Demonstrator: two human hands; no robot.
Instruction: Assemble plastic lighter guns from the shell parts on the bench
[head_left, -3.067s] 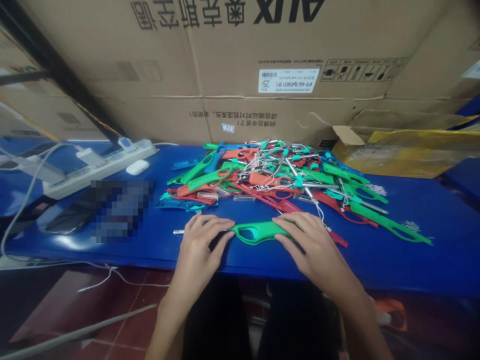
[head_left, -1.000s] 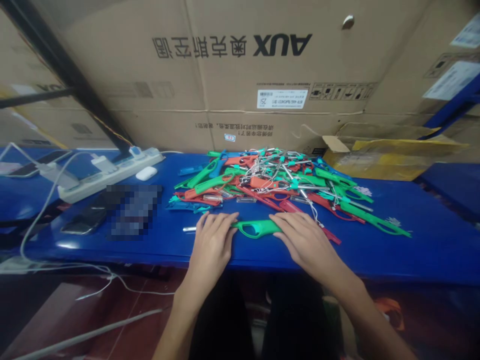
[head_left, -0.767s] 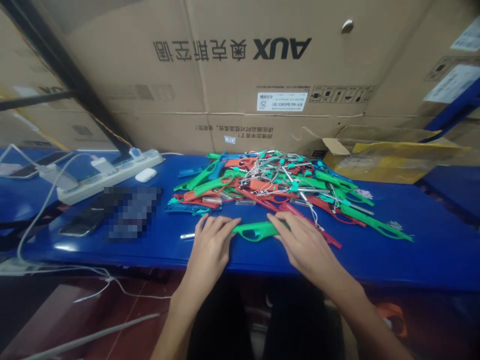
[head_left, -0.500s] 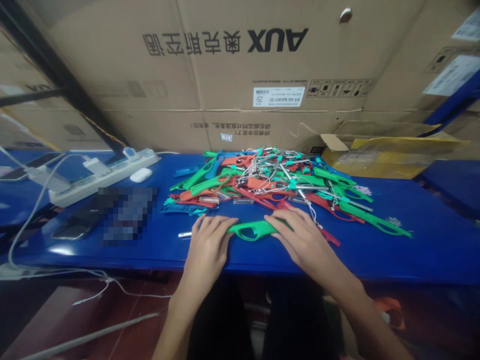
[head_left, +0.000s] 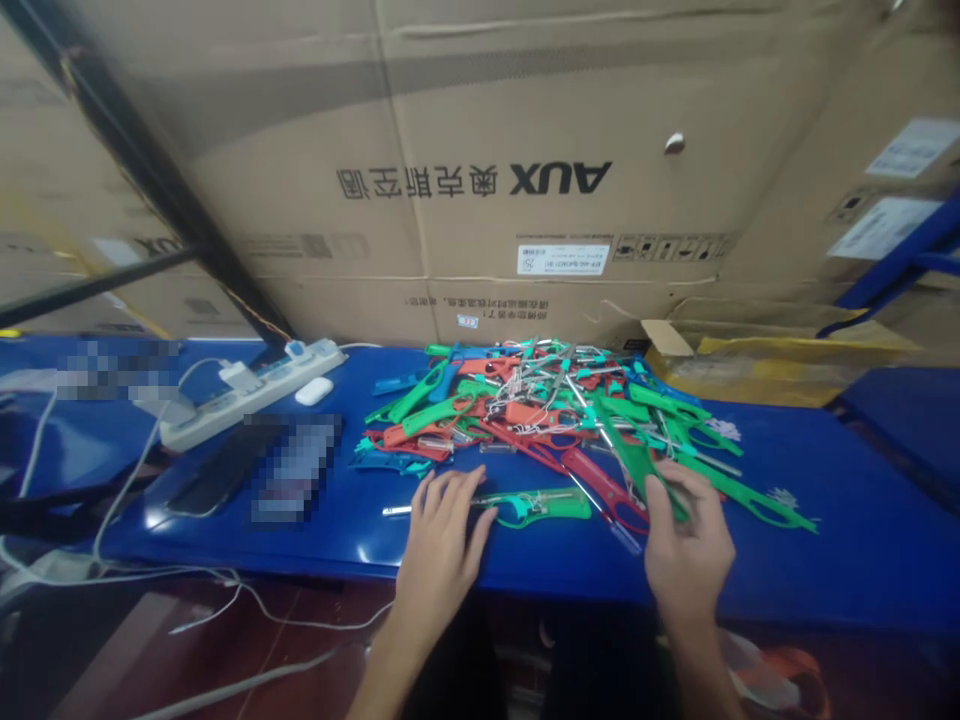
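Note:
A utility lighter with an opened green handle (head_left: 555,507) lies near the table's front edge, its inner parts and white wires exposed and its metal tube pointing left. My left hand (head_left: 439,530) is around that tube, fingers on the far side and thumb on the near side. In my right hand (head_left: 686,535), closed, is a green handle shell (head_left: 637,465), raised and tilted at the front right of the pile. Just left of it is a red handle shell (head_left: 596,480). Behind both hands spreads a heap of green, red and blue lighter parts (head_left: 517,412) with metal tubes.
At the left are a white power strip (head_left: 255,395) with cables, a white earphone case (head_left: 313,391) and a dark phone (head_left: 225,465). A large cardboard box (head_left: 465,120) walls off the back. A yellow-taped carton (head_left: 780,370) stands at the back right of the blue table (head_left: 840,480).
My right hand has moved right and now holds a green shell. The lighter under my left hand shows its inner parts, where its closed green side showed before. The camera view has tilted upward.

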